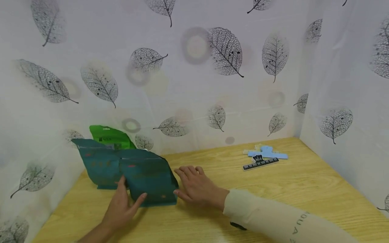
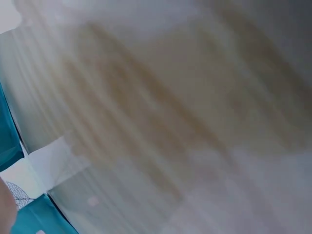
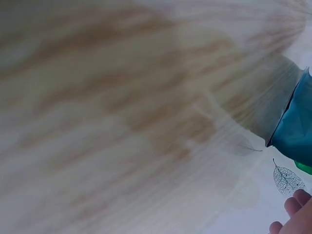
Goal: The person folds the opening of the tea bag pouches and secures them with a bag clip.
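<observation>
Two teal stand-up pouches are upright side by side on the wooden table. My left hand (image 1: 120, 206) is at the lower left edge of the nearer pouch (image 1: 152, 179). Its thumb lies over that pouch's front and its index finger points up along the gap beside the other pouch (image 1: 101, 163). At the nearer pouch's right edge is my right hand (image 1: 199, 187), fingers extended, thumb close to the lower corner. In the right wrist view, fingertips (image 3: 292, 207) show below a teal pouch (image 3: 295, 122). The left wrist view catches only pouch edges (image 2: 9, 141).
Behind the teal pouches stands a bright green pouch (image 1: 112, 136), partly hidden. Toward the back right of the table (image 1: 225, 160) lie a light blue clip (image 1: 267, 153) and a black clip with a piano-key pattern (image 1: 260, 163). Leaf-printed white sheets (image 1: 194, 84) enclose the back and sides.
</observation>
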`<state>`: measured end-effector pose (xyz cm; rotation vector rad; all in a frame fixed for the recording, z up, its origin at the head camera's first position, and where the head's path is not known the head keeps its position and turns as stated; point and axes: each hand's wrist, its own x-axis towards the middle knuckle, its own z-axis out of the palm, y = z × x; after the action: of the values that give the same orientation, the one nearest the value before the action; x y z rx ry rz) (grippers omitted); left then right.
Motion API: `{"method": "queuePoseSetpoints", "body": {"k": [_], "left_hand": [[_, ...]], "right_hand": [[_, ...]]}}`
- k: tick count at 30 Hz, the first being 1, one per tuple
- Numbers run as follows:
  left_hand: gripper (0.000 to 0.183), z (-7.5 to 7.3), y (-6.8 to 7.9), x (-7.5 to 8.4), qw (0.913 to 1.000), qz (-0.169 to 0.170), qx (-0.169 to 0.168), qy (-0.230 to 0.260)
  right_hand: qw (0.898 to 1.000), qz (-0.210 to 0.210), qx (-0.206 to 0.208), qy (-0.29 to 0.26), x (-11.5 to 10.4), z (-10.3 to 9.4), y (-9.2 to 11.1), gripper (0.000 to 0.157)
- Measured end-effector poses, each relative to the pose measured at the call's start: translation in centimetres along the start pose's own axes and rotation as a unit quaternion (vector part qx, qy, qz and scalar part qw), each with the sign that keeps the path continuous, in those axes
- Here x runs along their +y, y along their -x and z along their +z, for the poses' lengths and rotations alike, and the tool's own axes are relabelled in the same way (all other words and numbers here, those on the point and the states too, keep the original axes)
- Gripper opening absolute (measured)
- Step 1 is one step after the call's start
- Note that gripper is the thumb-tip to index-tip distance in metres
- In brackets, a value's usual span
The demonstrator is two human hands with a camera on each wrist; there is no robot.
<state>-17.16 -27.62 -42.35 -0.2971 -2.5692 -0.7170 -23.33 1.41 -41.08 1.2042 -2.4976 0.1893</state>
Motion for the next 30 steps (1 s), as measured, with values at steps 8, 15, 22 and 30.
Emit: {"method": "queuePoseSetpoints", "body": {"k": [8,15,22,30], "left_hand": [[0.091,0.7,-0.2,0.4,0.9999,0.014,0.004,-0.003],[0.094,1.6,-0.7,0.5,0.9997,0.008,0.021,0.011],[0.095,1.9,-0.7,1.2,0.9994,0.012,0.030,0.010],[0.092,2.6,-0.5,1.5,0.9993,0.016,0.034,0.001]], "right_hand": [[0.999,0.031,-0.003,-0.020,-0.7,0.3,-0.5,0.067],[0.997,0.070,0.011,-0.035,-1.2,0.5,-1.0,0.063],[0.996,0.072,0.038,-0.032,-1.3,0.9,-0.8,0.055],[0.995,0.079,0.021,-0.050,-1.0,0.8,-0.2,0.054]]}}
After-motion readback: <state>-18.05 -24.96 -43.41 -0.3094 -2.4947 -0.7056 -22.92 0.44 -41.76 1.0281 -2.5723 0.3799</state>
